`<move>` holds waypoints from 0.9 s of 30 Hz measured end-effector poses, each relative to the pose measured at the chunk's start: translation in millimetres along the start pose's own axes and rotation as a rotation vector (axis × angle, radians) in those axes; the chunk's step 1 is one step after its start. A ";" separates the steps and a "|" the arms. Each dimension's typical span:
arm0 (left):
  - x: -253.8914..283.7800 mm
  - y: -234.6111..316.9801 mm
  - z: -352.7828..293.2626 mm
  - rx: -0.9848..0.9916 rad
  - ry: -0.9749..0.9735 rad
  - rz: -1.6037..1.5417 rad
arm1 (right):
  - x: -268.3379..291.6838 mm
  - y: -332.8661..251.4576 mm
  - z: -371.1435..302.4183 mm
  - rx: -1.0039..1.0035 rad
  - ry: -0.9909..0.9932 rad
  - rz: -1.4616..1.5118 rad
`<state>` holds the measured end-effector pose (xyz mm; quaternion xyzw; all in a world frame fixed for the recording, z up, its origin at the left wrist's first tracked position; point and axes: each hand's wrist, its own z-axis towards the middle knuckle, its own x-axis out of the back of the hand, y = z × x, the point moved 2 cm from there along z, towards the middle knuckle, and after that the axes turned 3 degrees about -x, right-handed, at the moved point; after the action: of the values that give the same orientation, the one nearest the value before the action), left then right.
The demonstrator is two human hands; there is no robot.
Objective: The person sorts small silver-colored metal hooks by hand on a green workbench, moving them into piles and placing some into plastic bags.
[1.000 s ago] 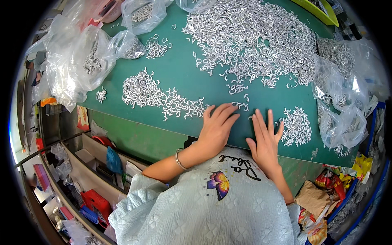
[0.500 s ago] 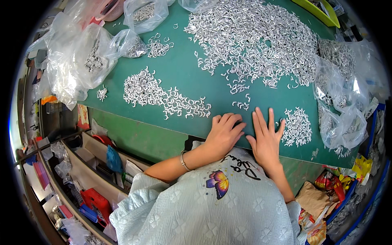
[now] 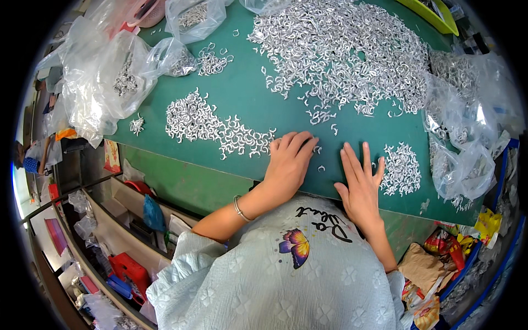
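Observation:
My left hand (image 3: 287,168) rests on the green table at the right end of a pile of small silver crescent-shaped metal pieces (image 3: 193,118). Its fingers are bent and close together; what lies under them is hidden. A loose metal piece (image 3: 322,168) lies between my hands, and another (image 3: 317,149) is at my left fingertips. My right hand (image 3: 360,184) lies flat with spread fingers and holds nothing. Beside its fingertips is a smaller pile of the pieces (image 3: 400,170). Beyond both hands spreads a large heap of similar pieces (image 3: 341,52).
Clear plastic bags with metal pieces stand at the left (image 3: 104,82) and right (image 3: 462,148). Near the left bags is a little heap of ring-like pieces (image 3: 213,63). A yellow-green tray (image 3: 437,19) sits far right. Below the table's left edge are open drawers (image 3: 129,220).
My left hand has moved left and slightly away from me, toward the left pile. Most of the few loose pieces ahead of my hands are gone from sight. My right hand has barely moved.

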<state>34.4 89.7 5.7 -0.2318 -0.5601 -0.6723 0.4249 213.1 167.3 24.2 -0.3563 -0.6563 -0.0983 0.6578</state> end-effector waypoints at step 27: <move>0.0 11.8 -4.4 -0.004 0.042 -0.144 | -0.9 -1.3 46.7 0.109 0.121 0.082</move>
<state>44.9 85.5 11.1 -0.1777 -0.5649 -0.7070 0.3865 175.2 193.9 18.4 -0.3398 -0.6046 -0.0566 0.7181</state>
